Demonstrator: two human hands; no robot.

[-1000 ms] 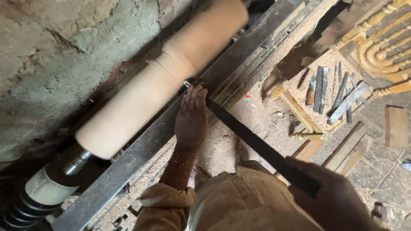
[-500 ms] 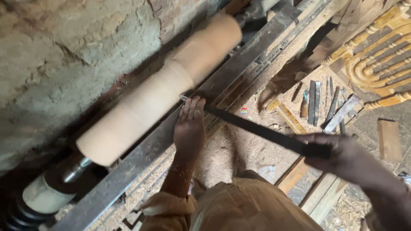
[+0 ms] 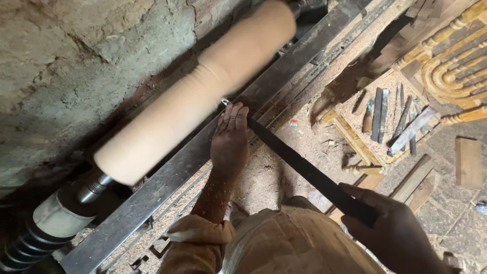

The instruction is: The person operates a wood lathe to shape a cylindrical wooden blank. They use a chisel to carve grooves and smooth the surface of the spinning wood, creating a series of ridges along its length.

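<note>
Running diagonally from the lower left to the upper right, the pale wooden cylinder [image 3: 195,94] was mounted on a lathe, its long axis parallel to the rough stone wall [image 3: 76,56] just behind it. At its lower-left end it met a metal spindle [image 3: 94,187]. Beside it, on the near side, lay the dark steel rail [image 3: 167,175], following the same diagonal.

The left hand [image 3: 229,138] rested on the rail, fingers together and laid flat over the tip of the long dark chisel [image 3: 304,170], pressing it down where it met the cylinder. The chisel pointed up and left toward the wood, its long axis crossing the lathe's line at an angle. Its rear end was clamped in the right hand [image 3: 393,231], fingers wrapped fully around it, at the lower right.

Sawdust covered the floor [image 3: 274,167] between rail and knees. Further right, well apart from the hands, lay a row of spare chisels [image 3: 393,119], with turned spindles [image 3: 451,61] beyond and a wooden block [image 3: 468,162] near the frame's right edge.
</note>
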